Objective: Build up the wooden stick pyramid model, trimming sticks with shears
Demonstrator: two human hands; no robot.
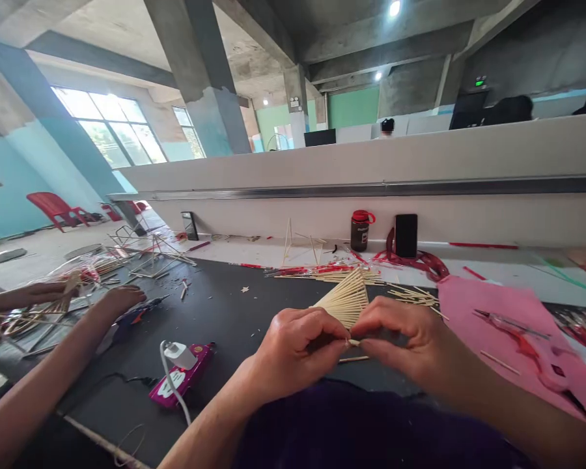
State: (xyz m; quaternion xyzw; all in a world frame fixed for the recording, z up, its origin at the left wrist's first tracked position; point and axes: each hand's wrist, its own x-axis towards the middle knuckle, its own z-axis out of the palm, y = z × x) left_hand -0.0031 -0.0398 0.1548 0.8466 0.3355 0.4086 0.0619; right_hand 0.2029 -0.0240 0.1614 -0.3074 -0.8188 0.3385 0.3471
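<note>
Your left hand (303, 344) and right hand (404, 339) pinch the narrow end of the stick fan (344, 296), fingers nearly closed; it spreads over the black counter (219, 306), near loose wooden sticks (413, 296).

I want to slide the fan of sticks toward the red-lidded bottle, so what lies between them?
In the head view, loose pale sticks and red strips lie between the fan of sticks and the red-lidded bottle.
</note>
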